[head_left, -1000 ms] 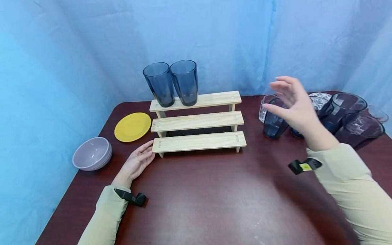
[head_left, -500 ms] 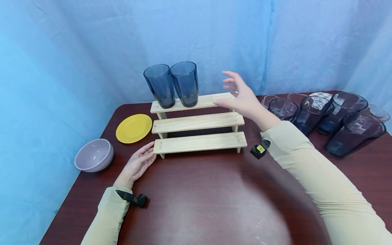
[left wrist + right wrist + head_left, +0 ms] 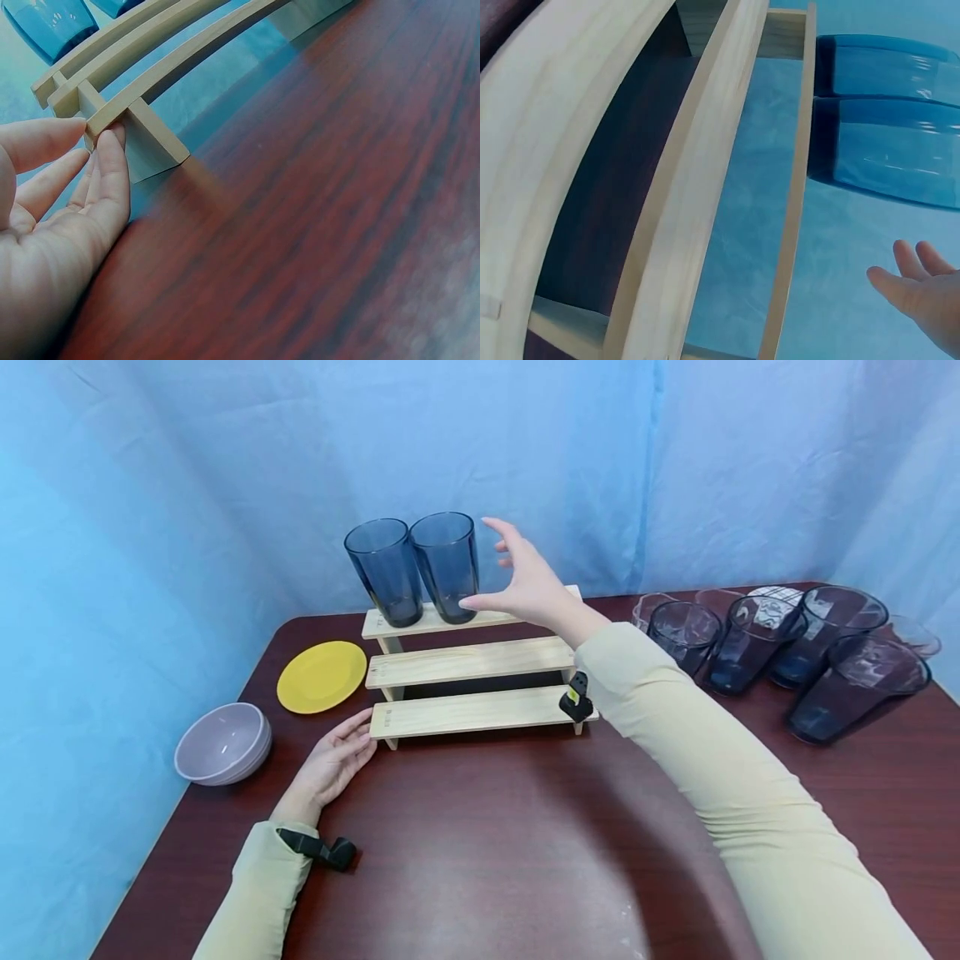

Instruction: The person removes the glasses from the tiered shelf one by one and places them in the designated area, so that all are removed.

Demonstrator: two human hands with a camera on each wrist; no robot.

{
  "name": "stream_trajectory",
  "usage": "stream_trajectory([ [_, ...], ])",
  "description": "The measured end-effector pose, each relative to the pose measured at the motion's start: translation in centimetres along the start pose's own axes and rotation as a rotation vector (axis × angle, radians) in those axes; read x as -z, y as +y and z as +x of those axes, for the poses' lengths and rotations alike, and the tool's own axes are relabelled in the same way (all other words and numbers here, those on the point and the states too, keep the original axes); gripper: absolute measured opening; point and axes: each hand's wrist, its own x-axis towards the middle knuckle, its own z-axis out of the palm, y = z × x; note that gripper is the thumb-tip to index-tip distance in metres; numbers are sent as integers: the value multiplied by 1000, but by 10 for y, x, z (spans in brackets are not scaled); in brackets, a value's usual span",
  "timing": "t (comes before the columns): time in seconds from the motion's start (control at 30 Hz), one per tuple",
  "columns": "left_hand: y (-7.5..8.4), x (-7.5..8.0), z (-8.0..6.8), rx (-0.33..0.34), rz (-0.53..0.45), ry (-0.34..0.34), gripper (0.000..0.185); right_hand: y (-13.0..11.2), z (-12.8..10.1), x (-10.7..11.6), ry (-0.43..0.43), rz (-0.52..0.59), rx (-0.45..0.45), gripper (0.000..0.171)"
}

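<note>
A three-step wooden rack (image 3: 480, 660) stands on the table. My left hand (image 3: 335, 766) pinches the left end of its lowest step, thumb at the board's edge and fingertips under it, as the left wrist view shows (image 3: 97, 180). Two blue glass tumblers, a left one (image 3: 386, 572) and a right one (image 3: 447, 568), stand side by side on the top step. My right hand (image 3: 528, 585) is just right of the right tumbler, thumb and fingers spread wide, holding nothing. In the right wrist view, a gap shows between its fingertips and that tumbler (image 3: 892, 150).
Left of the rack lie a yellow plate (image 3: 322, 677) and some stacked lilac bowls (image 3: 225, 743). Several dark tumblers (image 3: 862, 685) and clear glasses (image 3: 915, 635) crowd the table's right side, near a patterned white item (image 3: 776, 596). A blue curtain (image 3: 570, 460) hangs behind.
My right hand has moved left from above the dark tumblers on the right to beside the right tumbler on the rack. My left hand has stayed at the rack's end.
</note>
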Motion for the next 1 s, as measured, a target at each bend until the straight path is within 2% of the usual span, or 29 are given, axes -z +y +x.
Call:
stream_trajectory([
  [0.3, 1, 0, 1, 8, -23, 0, 64, -3, 11, -17, 38, 10, 8, 101],
  [0.57, -1, 2, 0, -19, -43, -23, 41, -1, 17, -30, 74, 85, -27, 102],
  [0.73, 0, 4, 0, -19, -59, -29, 41, 2, 20, -36, 109, 138, -10, 100],
  [1.0, 1, 5, 0, -8, -42, 0, 40, 2, 24, -45, 131, 182, -8, 99],
])
